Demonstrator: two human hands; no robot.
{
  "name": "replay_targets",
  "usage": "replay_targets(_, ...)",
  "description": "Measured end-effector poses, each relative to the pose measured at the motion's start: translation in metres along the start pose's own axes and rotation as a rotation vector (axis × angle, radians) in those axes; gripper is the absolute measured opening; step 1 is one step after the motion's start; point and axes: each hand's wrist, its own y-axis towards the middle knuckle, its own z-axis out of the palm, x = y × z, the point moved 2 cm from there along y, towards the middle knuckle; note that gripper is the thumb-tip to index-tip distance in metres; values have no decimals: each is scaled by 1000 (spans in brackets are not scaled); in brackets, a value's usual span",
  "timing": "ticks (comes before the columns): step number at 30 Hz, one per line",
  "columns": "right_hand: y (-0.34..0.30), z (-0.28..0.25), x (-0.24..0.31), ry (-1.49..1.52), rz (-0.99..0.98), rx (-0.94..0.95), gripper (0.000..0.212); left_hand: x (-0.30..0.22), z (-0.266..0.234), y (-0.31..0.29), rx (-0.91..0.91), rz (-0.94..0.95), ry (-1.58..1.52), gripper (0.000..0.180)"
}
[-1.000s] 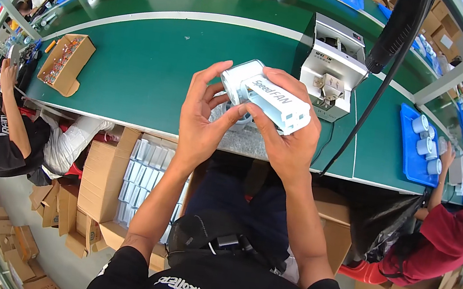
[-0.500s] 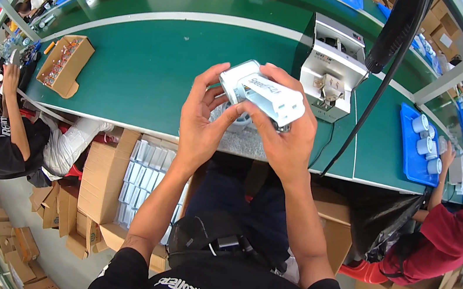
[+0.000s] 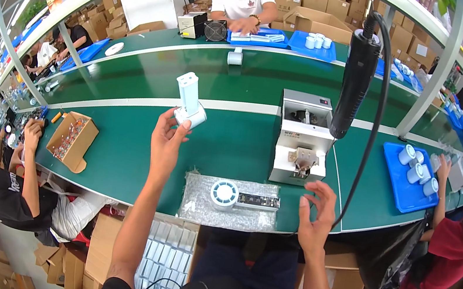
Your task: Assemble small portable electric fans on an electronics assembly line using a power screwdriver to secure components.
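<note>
The hands are well apart. The left hand (image 3: 166, 140) grips a pale blue fan (image 3: 189, 94) by its round end, handle upward, above the table (image 3: 225, 149). The right hand (image 3: 317, 217), loosely curled with thumb and fingers parted, hangs just right of another fan (image 3: 225, 195) with exposed circuitry, lying on bubble wrap (image 3: 197, 206) at the near edge.

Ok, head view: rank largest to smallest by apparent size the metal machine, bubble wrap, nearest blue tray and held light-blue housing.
1. Metal machine and bubble wrap: too alike to rank.
2. Nearest blue tray.
3. Light-blue housing in the left hand.
</note>
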Motion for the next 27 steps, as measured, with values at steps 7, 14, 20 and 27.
replay_targets(7, -6, -49, -18, -257, 58, -77, 31, 41, 3, 69, 93, -20, 186, 61)
replay_targets(14, -7, -54, -37, -346, 38, -129, 21, 97, -4, 103, -19, -113, 189, 67)
replay_targets(20, -6, -47, -31, -479, -66, -161, 16, 99, -2, 98, 31, -105, 181, 67)
replay_targets(27, -4, -45, -29, -481, -77, -162, 13, 99, -2, 98, 44, -87, 163, 66)
